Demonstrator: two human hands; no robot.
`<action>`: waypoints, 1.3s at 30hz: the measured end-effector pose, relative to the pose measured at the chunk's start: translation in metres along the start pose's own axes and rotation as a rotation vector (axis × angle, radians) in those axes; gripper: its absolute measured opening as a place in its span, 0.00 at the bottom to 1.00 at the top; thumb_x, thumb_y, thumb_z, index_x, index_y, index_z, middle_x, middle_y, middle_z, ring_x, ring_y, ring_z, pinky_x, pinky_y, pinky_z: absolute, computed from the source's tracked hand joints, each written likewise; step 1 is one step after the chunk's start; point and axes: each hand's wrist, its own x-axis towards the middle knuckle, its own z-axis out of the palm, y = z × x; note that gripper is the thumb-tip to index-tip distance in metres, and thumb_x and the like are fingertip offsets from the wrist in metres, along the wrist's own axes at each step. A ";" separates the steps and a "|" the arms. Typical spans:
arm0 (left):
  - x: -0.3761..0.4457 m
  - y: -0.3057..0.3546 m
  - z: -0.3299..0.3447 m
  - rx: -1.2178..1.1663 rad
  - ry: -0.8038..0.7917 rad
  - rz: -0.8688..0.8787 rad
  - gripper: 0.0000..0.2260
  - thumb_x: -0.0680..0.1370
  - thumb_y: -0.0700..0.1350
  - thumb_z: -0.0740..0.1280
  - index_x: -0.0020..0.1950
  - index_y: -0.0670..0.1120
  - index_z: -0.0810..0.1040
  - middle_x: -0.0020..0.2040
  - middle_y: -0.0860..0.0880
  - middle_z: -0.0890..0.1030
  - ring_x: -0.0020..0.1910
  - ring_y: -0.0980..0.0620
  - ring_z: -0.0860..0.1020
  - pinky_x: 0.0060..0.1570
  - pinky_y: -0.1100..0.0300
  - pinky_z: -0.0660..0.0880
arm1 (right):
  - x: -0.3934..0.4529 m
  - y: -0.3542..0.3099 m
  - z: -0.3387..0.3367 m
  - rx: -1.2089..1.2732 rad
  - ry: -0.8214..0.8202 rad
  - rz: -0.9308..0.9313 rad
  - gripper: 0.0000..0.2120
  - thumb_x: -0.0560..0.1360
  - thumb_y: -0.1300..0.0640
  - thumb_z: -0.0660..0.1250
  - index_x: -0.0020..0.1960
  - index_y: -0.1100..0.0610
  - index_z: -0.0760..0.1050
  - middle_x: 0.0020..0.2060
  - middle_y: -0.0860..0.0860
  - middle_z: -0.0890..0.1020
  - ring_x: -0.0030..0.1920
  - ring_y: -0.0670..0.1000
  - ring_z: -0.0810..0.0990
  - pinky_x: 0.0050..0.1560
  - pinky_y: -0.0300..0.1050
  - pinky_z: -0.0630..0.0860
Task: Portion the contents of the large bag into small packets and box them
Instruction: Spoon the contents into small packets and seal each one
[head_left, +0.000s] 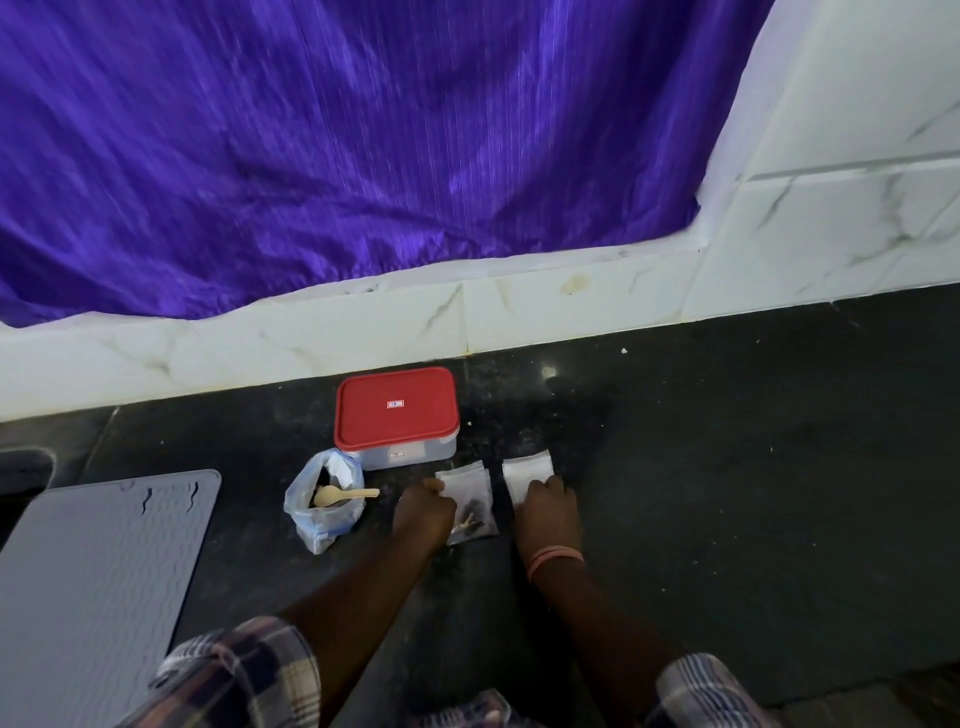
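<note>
A small clear plastic packet (470, 501) holding dark bits lies on the black stone table (727, 441), the left hand (423, 512) pinching its left edge. Just beside it, the right hand (545, 512) presses curled fingers on a stack of empty clear packets (527, 470). Behind stands a red-lidded clear box (397, 415), lid on; left, an open large plastic bag (324, 512) holds a wooden spoon (343, 496)

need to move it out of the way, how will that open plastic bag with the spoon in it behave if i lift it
The plastic bag looks thin and crumpled, so it will probably go floppy and sag rather than hold shape. Its mouth is open with the wooden spoon sticking out, so the spoon may slide out if the bag tips. It holds only a little dark content, so it is likely light.
</note>
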 end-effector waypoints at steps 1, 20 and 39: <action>-0.003 0.002 0.000 -0.008 0.003 0.009 0.16 0.76 0.38 0.67 0.63 0.49 0.80 0.59 0.44 0.81 0.56 0.43 0.81 0.55 0.51 0.81 | 0.002 0.002 0.003 0.007 0.009 -0.009 0.11 0.77 0.58 0.62 0.56 0.58 0.78 0.57 0.57 0.78 0.56 0.58 0.76 0.58 0.49 0.72; -0.028 0.005 -0.004 -0.279 -0.105 0.081 0.07 0.79 0.40 0.67 0.53 0.47 0.82 0.45 0.46 0.84 0.42 0.51 0.82 0.41 0.59 0.79 | -0.002 0.000 -0.012 0.337 0.287 0.006 0.08 0.70 0.69 0.68 0.41 0.60 0.83 0.42 0.58 0.81 0.43 0.59 0.81 0.47 0.48 0.77; -0.041 0.005 -0.111 -0.641 -0.168 0.105 0.07 0.80 0.31 0.64 0.51 0.38 0.81 0.48 0.38 0.86 0.42 0.45 0.86 0.37 0.55 0.83 | -0.051 -0.093 -0.041 0.381 0.215 -0.407 0.09 0.74 0.62 0.62 0.51 0.55 0.77 0.51 0.51 0.77 0.53 0.52 0.76 0.54 0.44 0.74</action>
